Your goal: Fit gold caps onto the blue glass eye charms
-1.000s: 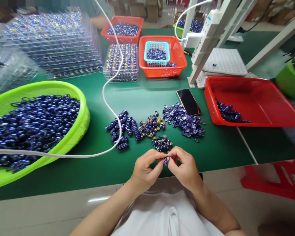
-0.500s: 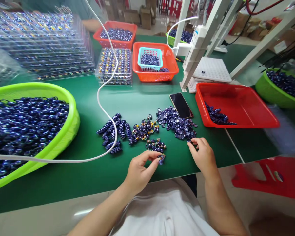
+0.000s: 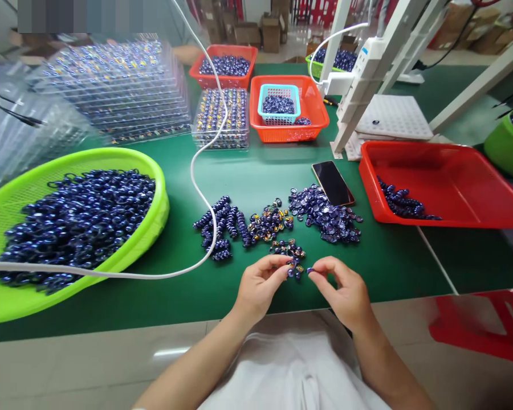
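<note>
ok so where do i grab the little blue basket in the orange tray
Take the blue basket by its rim from above, probably pinching opposite sides: it sits upright inside the orange tray, whose walls block a sideways approach.

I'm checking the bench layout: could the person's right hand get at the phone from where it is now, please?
Probably yes. The right hand pinches a small blue piece; the phone lies straight beyond, with only a low pile of blue pieces between.

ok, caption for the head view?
Left hand and right hand each pinch a blue bead above the green table, loose bead piles beyond.
</note>
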`<state>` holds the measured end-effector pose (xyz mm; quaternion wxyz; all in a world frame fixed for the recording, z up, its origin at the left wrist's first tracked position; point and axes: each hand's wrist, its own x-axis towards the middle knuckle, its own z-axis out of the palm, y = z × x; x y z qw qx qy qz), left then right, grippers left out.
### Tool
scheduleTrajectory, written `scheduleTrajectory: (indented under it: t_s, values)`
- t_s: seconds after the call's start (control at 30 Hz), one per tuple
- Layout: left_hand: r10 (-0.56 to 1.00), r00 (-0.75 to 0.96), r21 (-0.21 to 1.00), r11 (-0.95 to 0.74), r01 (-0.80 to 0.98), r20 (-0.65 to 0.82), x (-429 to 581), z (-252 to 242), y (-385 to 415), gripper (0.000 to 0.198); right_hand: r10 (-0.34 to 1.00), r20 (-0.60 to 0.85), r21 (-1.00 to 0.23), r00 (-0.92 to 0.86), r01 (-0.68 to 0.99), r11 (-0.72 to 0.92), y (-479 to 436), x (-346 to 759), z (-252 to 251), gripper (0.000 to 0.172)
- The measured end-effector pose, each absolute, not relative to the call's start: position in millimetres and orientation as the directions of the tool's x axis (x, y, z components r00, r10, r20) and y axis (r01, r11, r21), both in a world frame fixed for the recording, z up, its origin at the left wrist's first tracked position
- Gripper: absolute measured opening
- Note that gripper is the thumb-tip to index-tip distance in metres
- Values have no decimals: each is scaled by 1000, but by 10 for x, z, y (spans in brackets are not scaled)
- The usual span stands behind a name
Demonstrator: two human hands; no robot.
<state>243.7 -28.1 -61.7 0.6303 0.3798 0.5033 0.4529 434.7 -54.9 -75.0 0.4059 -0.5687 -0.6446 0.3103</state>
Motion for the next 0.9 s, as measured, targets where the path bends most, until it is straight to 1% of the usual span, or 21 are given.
scheduleTrajectory:
  t_s: [0.07,0.13,0.27,0.4,0.5,0.67,0.9]
  values:
    - [946,90,920,323,-222,-310,2452,-599,-287,23,986,160,-934,-35,319,163,-577,4179,-703,3]
    - [943,87,912,332,-239,-321,2450,-582,-302,23,989,145,-961,-23,233,147,-574,4065,-687,2]
    - [951,66,915,309,-259,-302,2417,-577,-328,17,989,151,-967,1,207,147,-541,3974,-710,3]
    - [965,51,940,263,-219,-258,2379,-607,-346,14,986,165,-965,-6,206,162,-539,3960,-730,6]
    - [983,58,971,183,-151,-176,2353,-629,-353,14,993,121,-979,12,168,117,-552,3952,-716,7]
    - [993,113,1000,-11,-27,14,2307,-645,-355,18,1000,23,-996,-8,84,23,-550,3951,-673,7]
    - [964,187,981,-194,7,189,2262,-648,-375,26,999,50,-996,-4,73,50,-533,3952,-669,6]
